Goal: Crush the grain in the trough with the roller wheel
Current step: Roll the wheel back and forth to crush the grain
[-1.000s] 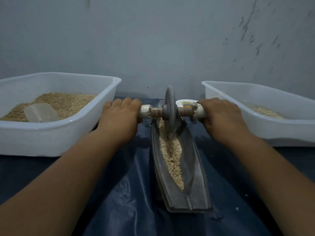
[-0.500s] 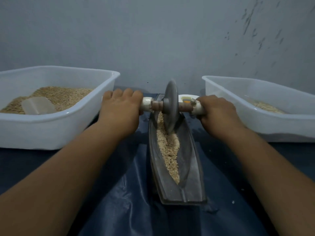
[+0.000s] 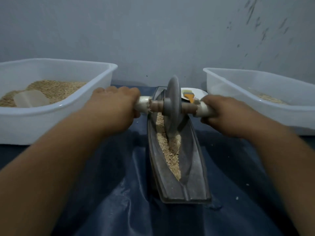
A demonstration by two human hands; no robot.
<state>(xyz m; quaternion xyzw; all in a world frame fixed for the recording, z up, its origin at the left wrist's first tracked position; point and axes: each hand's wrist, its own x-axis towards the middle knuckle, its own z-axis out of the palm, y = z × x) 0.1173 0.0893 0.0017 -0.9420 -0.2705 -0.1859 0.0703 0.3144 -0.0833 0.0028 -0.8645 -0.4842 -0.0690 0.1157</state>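
- Dark blue wrinkly sheet [image 3: 119, 210] covers the surface, with a plain grey wall [image 3: 153, 31] behind.
- Narrow grey boat-shaped trough [image 3: 192, 176] sits on the sheet, a strip of pale tan grain [image 3: 172, 157] down its groove.
- Grey disc roller wheel [image 3: 172, 106] stands upright in the trough's far half, rim in the grain.
- Left hand [image 3: 114, 106] and right hand [image 3: 225, 113] each wrap around a white axle handle either side.
- White tub [image 3: 51, 120] left of the trough holds more grain and a scoop [image 3: 30, 98]; another tub [image 3: 255, 99] sits right.
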